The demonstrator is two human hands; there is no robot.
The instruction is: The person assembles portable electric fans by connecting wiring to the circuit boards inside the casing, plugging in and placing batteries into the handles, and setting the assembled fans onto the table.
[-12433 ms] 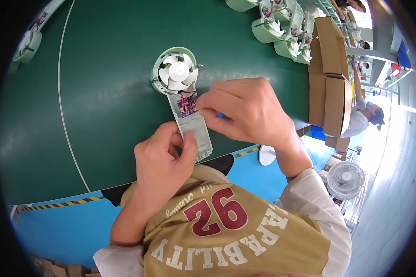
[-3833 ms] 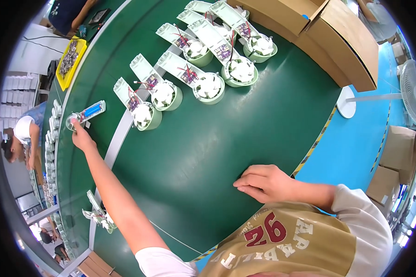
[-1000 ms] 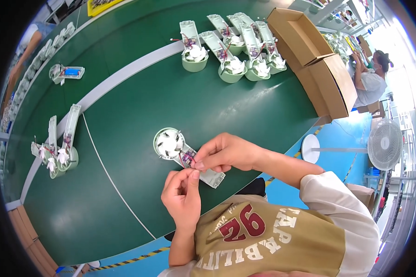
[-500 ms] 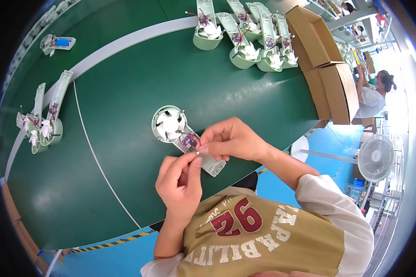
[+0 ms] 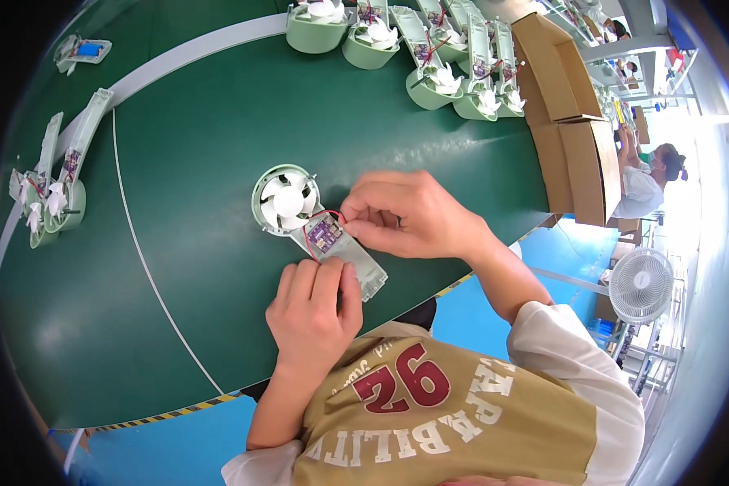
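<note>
A pale green handheld fan [image 5: 316, 227] is laid flat on the green bench [image 5: 178, 324], white blades facing up, its handle opened to show a purple circuit board [image 5: 322, 235] and red wires [image 5: 326, 215].

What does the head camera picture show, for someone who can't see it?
Two bare hands work on a pale green handheld fan lying on a green table: the left hand steadies its handle, the right hand pinches red wires by a purple circuit board. More fans wait behind.

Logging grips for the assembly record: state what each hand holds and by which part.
Left hand pins the pale green fan unit by its handle end; right hand pinches the red wires beside its circuit board.
</note>
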